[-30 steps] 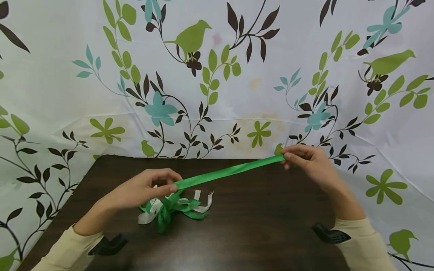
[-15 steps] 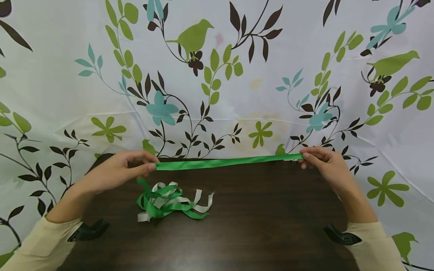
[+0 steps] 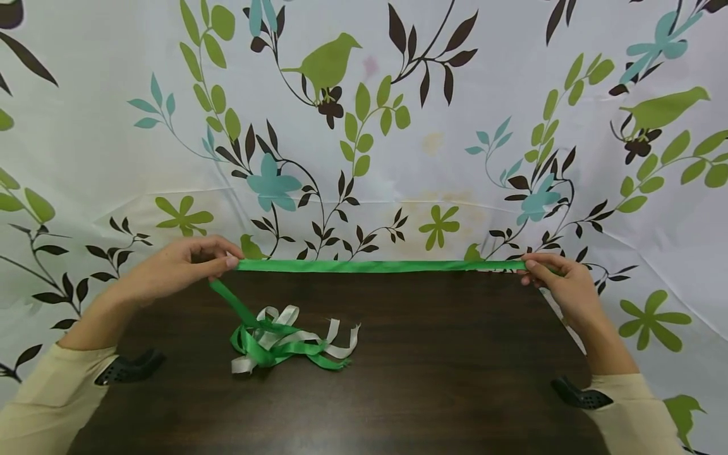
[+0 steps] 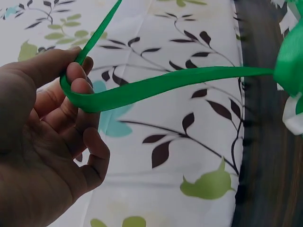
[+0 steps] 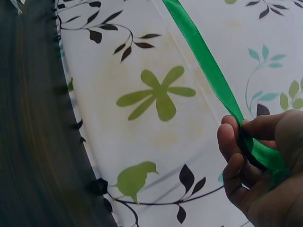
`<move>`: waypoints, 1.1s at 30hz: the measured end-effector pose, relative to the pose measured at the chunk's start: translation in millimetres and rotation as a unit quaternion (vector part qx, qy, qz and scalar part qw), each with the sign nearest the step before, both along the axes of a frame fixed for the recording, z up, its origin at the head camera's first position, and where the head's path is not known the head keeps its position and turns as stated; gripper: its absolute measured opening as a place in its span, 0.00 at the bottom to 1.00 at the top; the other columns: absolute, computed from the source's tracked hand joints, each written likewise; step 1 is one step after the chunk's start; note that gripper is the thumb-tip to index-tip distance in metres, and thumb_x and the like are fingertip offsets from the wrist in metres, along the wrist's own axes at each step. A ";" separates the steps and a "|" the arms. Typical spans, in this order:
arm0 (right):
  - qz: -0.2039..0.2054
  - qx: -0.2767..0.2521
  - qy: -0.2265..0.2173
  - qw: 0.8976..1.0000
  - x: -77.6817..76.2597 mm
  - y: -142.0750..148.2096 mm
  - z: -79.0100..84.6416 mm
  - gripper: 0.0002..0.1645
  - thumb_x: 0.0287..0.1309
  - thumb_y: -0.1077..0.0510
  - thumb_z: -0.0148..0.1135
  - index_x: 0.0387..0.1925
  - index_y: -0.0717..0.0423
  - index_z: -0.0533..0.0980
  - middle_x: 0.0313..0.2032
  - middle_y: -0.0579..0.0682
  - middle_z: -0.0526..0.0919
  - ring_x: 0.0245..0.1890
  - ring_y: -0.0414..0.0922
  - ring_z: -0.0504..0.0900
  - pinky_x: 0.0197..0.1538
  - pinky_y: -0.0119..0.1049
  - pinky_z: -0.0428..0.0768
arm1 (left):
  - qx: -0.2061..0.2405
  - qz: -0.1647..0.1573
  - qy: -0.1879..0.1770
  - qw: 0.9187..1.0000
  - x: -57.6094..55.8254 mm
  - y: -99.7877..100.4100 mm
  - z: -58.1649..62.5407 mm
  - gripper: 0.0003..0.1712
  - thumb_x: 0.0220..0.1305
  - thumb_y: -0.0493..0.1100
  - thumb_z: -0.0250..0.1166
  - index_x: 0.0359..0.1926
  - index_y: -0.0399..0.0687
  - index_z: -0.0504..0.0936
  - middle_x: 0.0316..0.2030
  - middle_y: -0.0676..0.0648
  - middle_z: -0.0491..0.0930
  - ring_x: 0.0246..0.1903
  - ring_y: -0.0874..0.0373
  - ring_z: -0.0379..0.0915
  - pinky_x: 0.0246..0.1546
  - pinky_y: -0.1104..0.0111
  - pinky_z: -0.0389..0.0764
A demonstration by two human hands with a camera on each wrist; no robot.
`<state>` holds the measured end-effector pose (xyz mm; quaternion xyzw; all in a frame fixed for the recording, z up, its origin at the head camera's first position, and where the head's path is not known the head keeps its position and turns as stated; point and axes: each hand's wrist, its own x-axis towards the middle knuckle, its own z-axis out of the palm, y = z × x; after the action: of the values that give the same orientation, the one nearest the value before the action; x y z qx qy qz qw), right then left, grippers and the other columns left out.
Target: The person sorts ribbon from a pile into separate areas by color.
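A green ribbon [image 3: 364, 266] is stretched level between my two hands, above the far edge of the table. My left hand [image 3: 188, 262] pinches it between thumb and fingers; past that grip, the ribbon hangs down to a tangle of green and white ribbons [image 3: 279, 341] on the table. In the left wrist view the ribbon [image 4: 156, 87] bends round the fingertips and runs off to the pile. My right hand [image 3: 560, 281] pinches the ribbon near its other end. The right wrist view shows a short tail of ribbon [image 5: 267, 156] lying in that palm.
The dark brown table [image 3: 432, 379] extends beneath both hands. Behind it hangs a white curtain [image 3: 432, 126] printed with leaves, birds and flowers. Black wrist devices [image 3: 131, 366] sit at the cuffs of the cream sleeves.
My left hand has moved left and up, away from the pile, and the right hand has shifted right. The ribbon between them has grown longer and gone from slanted to level.
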<state>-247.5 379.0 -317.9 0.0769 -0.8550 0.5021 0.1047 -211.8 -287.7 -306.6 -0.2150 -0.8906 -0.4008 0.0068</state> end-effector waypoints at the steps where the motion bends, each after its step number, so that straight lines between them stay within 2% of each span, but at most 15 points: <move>1: 0.000 -0.008 -0.001 1.000 0.6 0.4 1.9 0.19 0.74 0.55 0.60 0.57 0.65 0.79 0.34 0.54 0.88 0.33 0.42 0.85 0.36 0.29 0.79 | -0.003 0.002 0.003 1.000 -1.4 -2.7 -0.5 0.10 0.76 0.47 0.62 0.52 0.53 0.83 0.35 0.48 0.80 0.36 0.51 0.73 0.33 0.62 0.75; 5: -0.003 -0.055 -0.007 0.998 -4.4 8.4 2.8 0.16 0.74 0.58 0.60 0.55 0.65 0.79 0.32 0.54 0.88 0.31 0.40 0.85 0.35 0.28 0.79 | -0.009 0.008 0.021 1.000 -4.6 -14.8 -0.6 0.10 0.75 0.46 0.63 0.53 0.53 0.83 0.32 0.47 0.79 0.32 0.51 0.73 0.31 0.62 0.74; 8: -0.014 -0.069 -0.014 0.997 -14.7 20.8 -3.9 0.17 0.73 0.57 0.61 0.55 0.65 0.78 0.31 0.52 0.88 0.30 0.40 0.85 0.35 0.28 0.80 | -0.008 0.018 0.022 1.000 -4.7 -22.8 0.4 0.11 0.75 0.45 0.63 0.55 0.53 0.83 0.33 0.46 0.79 0.32 0.51 0.72 0.31 0.63 0.72; 13: -0.047 -0.043 -0.035 0.997 -26.4 41.4 -17.9 0.17 0.73 0.51 0.60 0.54 0.58 0.79 0.33 0.49 0.88 0.32 0.40 0.86 0.36 0.28 0.80 | 0.013 0.053 0.000 0.999 -6.1 -33.5 -1.7 0.14 0.75 0.45 0.63 0.58 0.50 0.82 0.36 0.44 0.79 0.37 0.49 0.73 0.36 0.65 0.73; 15: -0.061 -0.036 -0.040 0.997 -28.4 48.0 -24.2 0.18 0.74 0.51 0.60 0.54 0.59 0.78 0.33 0.49 0.88 0.32 0.39 0.86 0.36 0.28 0.80 | 0.023 0.068 -0.008 0.997 -7.1 -38.3 -3.8 0.15 0.75 0.45 0.63 0.59 0.49 0.81 0.37 0.43 0.78 0.39 0.49 0.73 0.39 0.66 0.73; 18: -0.065 -0.055 -0.048 0.995 -31.7 58.2 -35.3 0.18 0.74 0.52 0.59 0.55 0.61 0.77 0.34 0.45 0.88 0.31 0.38 0.86 0.35 0.28 0.80 | 0.025 0.087 -0.014 0.996 -8.8 -47.5 -8.3 0.16 0.76 0.46 0.62 0.60 0.48 0.80 0.41 0.43 0.79 0.41 0.52 0.73 0.41 0.68 0.74; 20: -0.060 -0.072 -0.053 0.994 -34.5 65.1 -42.3 0.15 0.74 0.54 0.59 0.54 0.60 0.78 0.34 0.43 0.88 0.31 0.39 0.86 0.34 0.28 0.80 | 0.025 0.089 -0.016 0.996 -11.1 -54.6 -12.9 0.17 0.76 0.46 0.61 0.62 0.48 0.79 0.46 0.43 0.79 0.44 0.53 0.74 0.41 0.69 0.74; 25: -0.064 -0.099 -0.052 0.992 -41.9 82.0 -52.4 0.06 0.72 0.54 0.62 0.47 0.46 0.82 0.33 0.39 0.88 0.30 0.39 0.87 0.34 0.27 0.80 | 0.030 0.082 -0.025 0.996 -23.4 -69.6 -30.1 0.19 0.77 0.48 0.60 0.63 0.48 0.77 0.54 0.44 0.78 0.46 0.56 0.75 0.41 0.68 0.76; 29: -0.060 -0.094 -0.045 0.993 -47.0 94.1 -53.2 0.09 0.72 0.53 0.62 0.49 0.50 0.81 0.35 0.41 0.88 0.31 0.39 0.87 0.34 0.26 0.80 | 0.011 0.097 -0.028 0.995 -32.5 -77.1 -42.9 0.22 0.76 0.52 0.60 0.64 0.48 0.77 0.57 0.46 0.75 0.48 0.56 0.75 0.43 0.69 0.76; 33: -0.052 -0.064 -0.042 0.996 -56.5 99.2 -55.6 0.13 0.73 0.53 0.61 0.52 0.55 0.80 0.36 0.42 0.88 0.32 0.39 0.87 0.36 0.26 0.80 | 0.001 0.125 -0.042 0.991 -39.0 -85.3 -54.0 0.26 0.75 0.56 0.61 0.65 0.48 0.77 0.57 0.45 0.74 0.49 0.55 0.74 0.45 0.64 0.75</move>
<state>-304.0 478.3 -373.6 0.0039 -0.8279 0.5521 0.0992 -250.8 -372.9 -360.6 -0.0853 -0.9094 -0.4065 0.0196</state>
